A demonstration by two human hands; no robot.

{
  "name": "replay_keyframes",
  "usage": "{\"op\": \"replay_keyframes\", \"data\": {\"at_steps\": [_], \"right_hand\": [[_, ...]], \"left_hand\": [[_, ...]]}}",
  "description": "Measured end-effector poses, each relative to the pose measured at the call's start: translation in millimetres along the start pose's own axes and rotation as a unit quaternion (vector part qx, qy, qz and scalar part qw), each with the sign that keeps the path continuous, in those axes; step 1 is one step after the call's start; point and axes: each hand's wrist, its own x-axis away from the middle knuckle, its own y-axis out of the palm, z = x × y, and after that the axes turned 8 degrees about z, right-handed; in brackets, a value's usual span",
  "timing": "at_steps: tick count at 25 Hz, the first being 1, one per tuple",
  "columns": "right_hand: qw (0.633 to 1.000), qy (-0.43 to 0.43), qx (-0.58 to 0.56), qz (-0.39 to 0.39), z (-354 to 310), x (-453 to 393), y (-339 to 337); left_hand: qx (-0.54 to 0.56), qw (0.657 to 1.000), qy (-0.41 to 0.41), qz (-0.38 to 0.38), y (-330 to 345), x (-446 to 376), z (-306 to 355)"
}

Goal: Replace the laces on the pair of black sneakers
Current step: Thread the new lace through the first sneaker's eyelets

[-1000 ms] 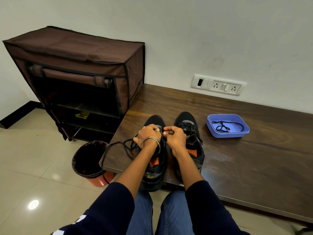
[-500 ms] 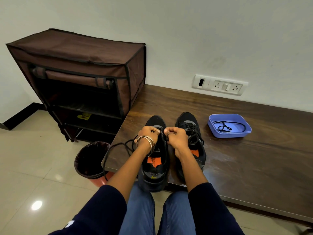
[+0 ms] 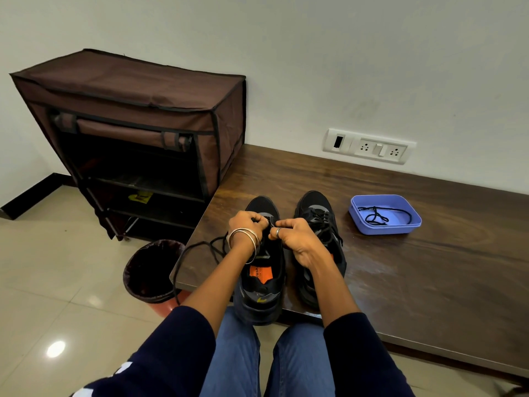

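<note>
Two black sneakers stand side by side on the dark wooden bench (image 3: 400, 276), toes toward the wall. Over the tongue of the left sneaker (image 3: 262, 282), which has an orange insole, my left hand (image 3: 247, 224) and my right hand (image 3: 294, 239) meet with curled fingers, each pinching the black lace (image 3: 197, 247). That lace trails left from my hands and hangs over the bench edge. The right sneaker (image 3: 317, 216) is laced, partly behind my right hand. A second black lace (image 3: 378, 217) lies in the blue tray (image 3: 369, 229) to the right.
A brown fabric shoe rack (image 3: 137, 133) stands on the floor left of the bench. A dark-lined bin (image 3: 151, 270) sits below the bench's left corner. A switch and socket plate (image 3: 369, 146) is on the wall. My knees are at the bench's front edge.
Both hands have stayed over the left sneaker's tongue, shifting slightly toward me along the eyelets. The lace loop still trails left over the bench edge.
</note>
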Motion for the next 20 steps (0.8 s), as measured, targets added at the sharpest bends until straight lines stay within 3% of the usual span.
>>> {"op": "replay_keyframes", "data": {"at_steps": [5,12,16,20], "right_hand": [[1.000,0.003,0.017,-0.007,-1,1,-1],[0.999,-0.004,0.030,-0.041,-6,3,-5],[0.998,-0.011,0.030,-0.052,-4,2,-5],[0.998,0.000,0.024,-0.051,-2,-4,-7]], "left_hand": [[0.018,0.999,-0.027,-0.006,2,-2,-2],[-0.043,0.999,-0.019,0.015,5,2,6],[0.003,0.999,-0.032,-0.008,8,-2,-1],[0.041,0.994,-0.097,-0.020,14,-11,0]]}}
